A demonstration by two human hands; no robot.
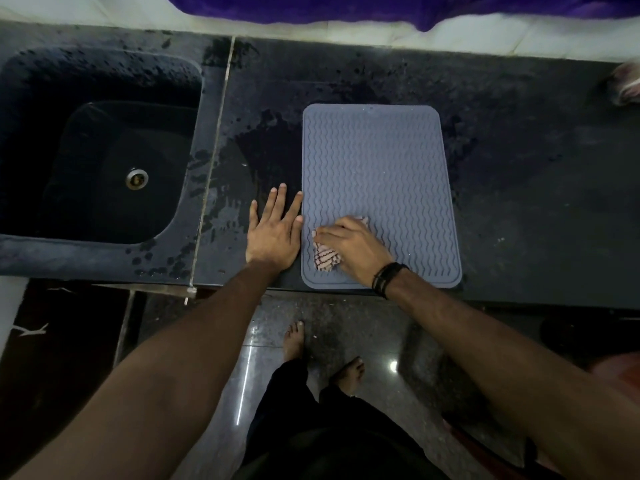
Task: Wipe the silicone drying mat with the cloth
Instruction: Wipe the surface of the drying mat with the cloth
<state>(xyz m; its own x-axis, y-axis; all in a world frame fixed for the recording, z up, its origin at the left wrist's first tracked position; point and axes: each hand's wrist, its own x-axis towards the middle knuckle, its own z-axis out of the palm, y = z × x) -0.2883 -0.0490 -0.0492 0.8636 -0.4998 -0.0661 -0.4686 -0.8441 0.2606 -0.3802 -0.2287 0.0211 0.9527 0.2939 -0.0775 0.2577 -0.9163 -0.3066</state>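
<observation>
1. Dark speckled stone worktop [519, 174] carries a blue-grey rectangular silicone drying mat with wavy ridges [377, 161]; the mat's near edge lies just beside the worktop's front edge.
2. Right hand [349, 247] presses a crumpled pink patterned cloth [323, 258] onto the mat's near-left corner, fingers curled over it.
3. Left hand [273, 233] rests flat on the worktop just left of the mat, fingers straight and spread, forefinger at the mat's left edge.
4. Most of the mat's far and right parts lie uncovered.
5. Left of the mat, past wet patches, sits a black recessed sink [52, 98].
6. Bare worktop stretches right of the mat.
</observation>
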